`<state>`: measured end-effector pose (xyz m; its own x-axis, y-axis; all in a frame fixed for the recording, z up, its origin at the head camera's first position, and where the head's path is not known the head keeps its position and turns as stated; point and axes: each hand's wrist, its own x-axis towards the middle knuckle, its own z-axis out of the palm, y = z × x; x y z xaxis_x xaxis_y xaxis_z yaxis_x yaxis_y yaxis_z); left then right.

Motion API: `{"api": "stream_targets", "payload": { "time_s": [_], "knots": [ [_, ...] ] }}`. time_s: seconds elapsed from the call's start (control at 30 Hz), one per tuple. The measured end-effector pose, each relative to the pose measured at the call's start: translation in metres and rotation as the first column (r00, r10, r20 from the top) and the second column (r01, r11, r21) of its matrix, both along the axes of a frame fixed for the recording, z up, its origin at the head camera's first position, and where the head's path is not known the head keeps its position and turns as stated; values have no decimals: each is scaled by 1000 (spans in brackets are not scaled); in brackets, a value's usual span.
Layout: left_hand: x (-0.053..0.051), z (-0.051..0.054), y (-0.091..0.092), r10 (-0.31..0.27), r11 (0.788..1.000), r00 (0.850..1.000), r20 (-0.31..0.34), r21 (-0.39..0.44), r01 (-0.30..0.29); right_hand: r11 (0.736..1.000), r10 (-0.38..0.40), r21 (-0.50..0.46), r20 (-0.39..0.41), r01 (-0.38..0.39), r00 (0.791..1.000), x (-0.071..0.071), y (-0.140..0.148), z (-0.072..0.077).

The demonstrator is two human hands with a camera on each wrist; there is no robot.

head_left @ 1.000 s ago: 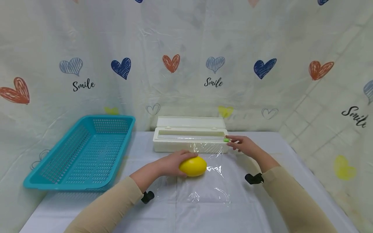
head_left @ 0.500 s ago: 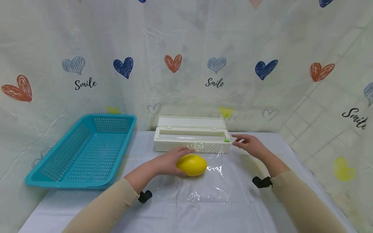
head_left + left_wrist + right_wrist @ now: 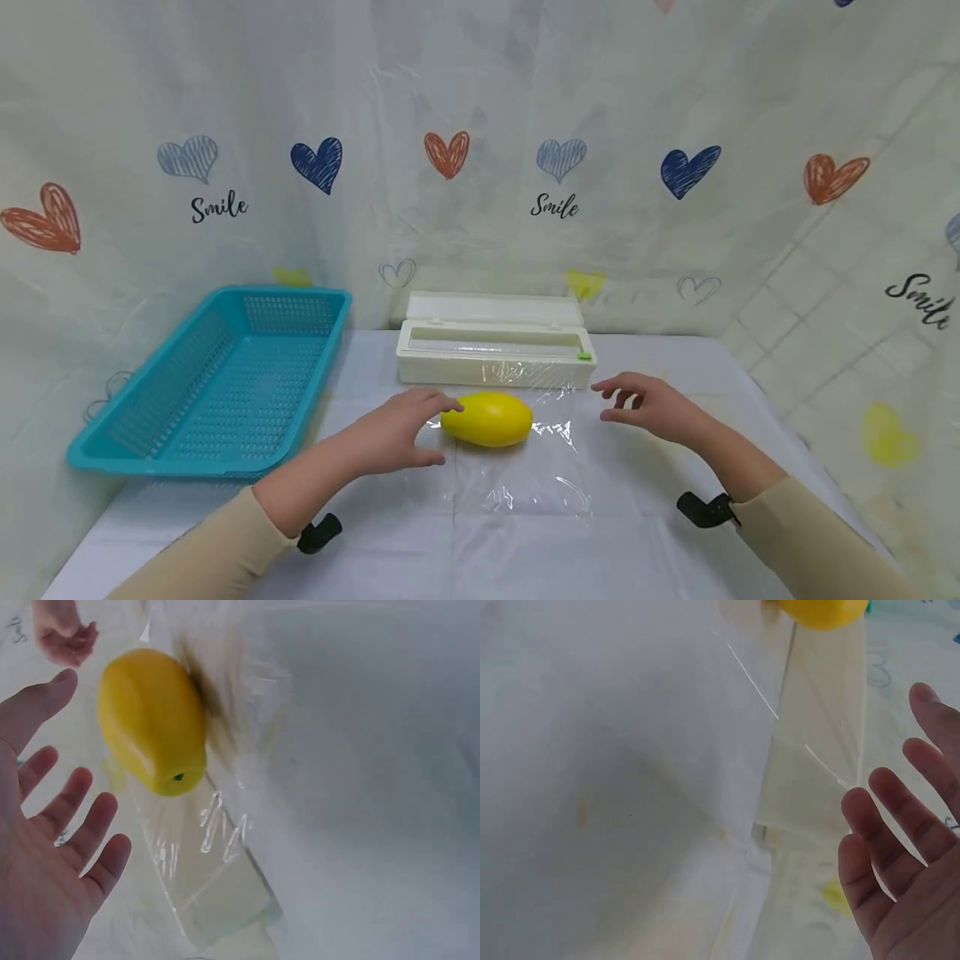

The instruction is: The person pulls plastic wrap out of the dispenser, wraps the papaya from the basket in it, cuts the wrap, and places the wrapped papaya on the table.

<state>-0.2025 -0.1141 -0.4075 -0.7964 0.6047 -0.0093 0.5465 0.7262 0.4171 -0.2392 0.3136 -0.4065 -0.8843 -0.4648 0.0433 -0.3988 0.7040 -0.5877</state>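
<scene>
A yellow oval fruit [image 3: 489,419] lies on a sheet of clear film [image 3: 525,492] spread on the table. The film runs from a white dispenser box [image 3: 495,369] whose lid stands raised. Just left of the fruit is my left hand [image 3: 393,433], fingers and thumb spread; the left wrist view shows a gap between this hand [image 3: 56,840] and the fruit [image 3: 152,720]. My right hand [image 3: 656,408] hovers right of the film, near the box's right end, fingers loosely bent and holding nothing. In the right wrist view that hand [image 3: 915,847] is empty.
A blue-green perforated basket [image 3: 217,392] stands on the left of the table. A small green slider [image 3: 584,356] sits at the right end of the box. Behind the table hangs a curtain [image 3: 495,233] printed with hearts. Each wrist carries a small black device.
My left hand has let go of the fruit and drawn back to the left. My right hand has moved away from the green slider, toward the right and nearer to me.
</scene>
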Motion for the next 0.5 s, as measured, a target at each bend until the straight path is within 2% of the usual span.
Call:
{"api": "stream_targets", "payload": {
  "time_s": [0.1,0.27,0.37,0.5],
  "knots": [
    [9,-5,-14,-23,998,999,49,-52,25,997,79,20,33,-79,996,13,-5,-2],
    [18,-16,-31,-54,987,991,124,-142,72,979,164,94,152,-179,975,31,-16,-10],
    [22,-21,-35,-77,978,988,136,-183,101,964,202,126,215,-233,955,41,-24,-14],
    [27,-27,-38,-104,966,988,118,-226,128,941,271,142,236,-309,933,53,-33,-20]
  ]
}}
